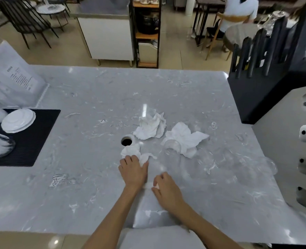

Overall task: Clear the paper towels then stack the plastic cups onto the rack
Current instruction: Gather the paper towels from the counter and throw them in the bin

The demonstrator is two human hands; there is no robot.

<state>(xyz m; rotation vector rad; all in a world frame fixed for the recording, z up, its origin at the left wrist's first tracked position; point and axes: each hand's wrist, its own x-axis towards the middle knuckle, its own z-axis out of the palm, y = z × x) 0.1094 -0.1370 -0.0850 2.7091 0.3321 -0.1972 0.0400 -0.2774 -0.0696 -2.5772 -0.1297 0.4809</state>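
Note:
Three crumpled white paper towels lie on the grey marble counter. My left hand rests on the nearest towel, fingers closed over it beside a round hole in the counter. My right hand pinches a small white scrap of paper just right of my left wrist. Two more towels, one behind and one to the right, sit farther back. Several clear plastic cups lie on their sides: one by the right towel, others toward the right. The beige rack with pegs stands at the right edge.
A black mat at the left holds white plates and glassware. White bags stand behind it. A black holder with tall tubes occupies the back right corner. Beyond the counter are chairs, shelves and a seated person.

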